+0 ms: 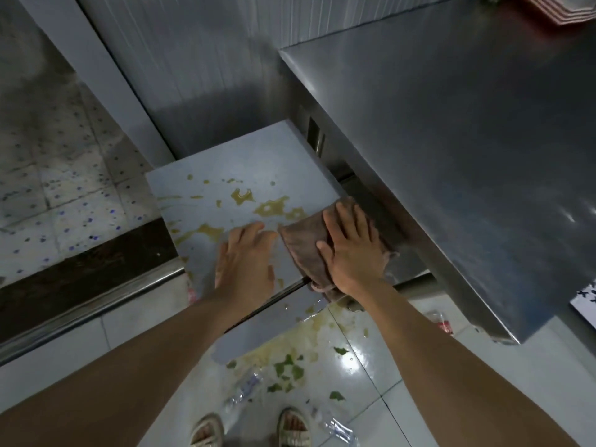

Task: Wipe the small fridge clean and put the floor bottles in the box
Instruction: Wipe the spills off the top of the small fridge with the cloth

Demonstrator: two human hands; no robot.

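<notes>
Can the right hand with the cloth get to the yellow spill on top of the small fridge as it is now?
Probably yes. The right hand presses the cloth flat on the fridge top, and the nearest yellow spill lies just beyond the cloth's edge with nothing between them.

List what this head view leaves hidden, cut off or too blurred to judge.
- Brown wiping cloth: its right part lies under the flat right hand.
- Pale blue small fridge top: the flat left hand covers part of it; the fridge front is barely seen.
- Clear plastic floor bottles: blurred, arms cross them, count uncertain.
- Red stacked items: cut by the top edge.
- The box: not in view.
</notes>
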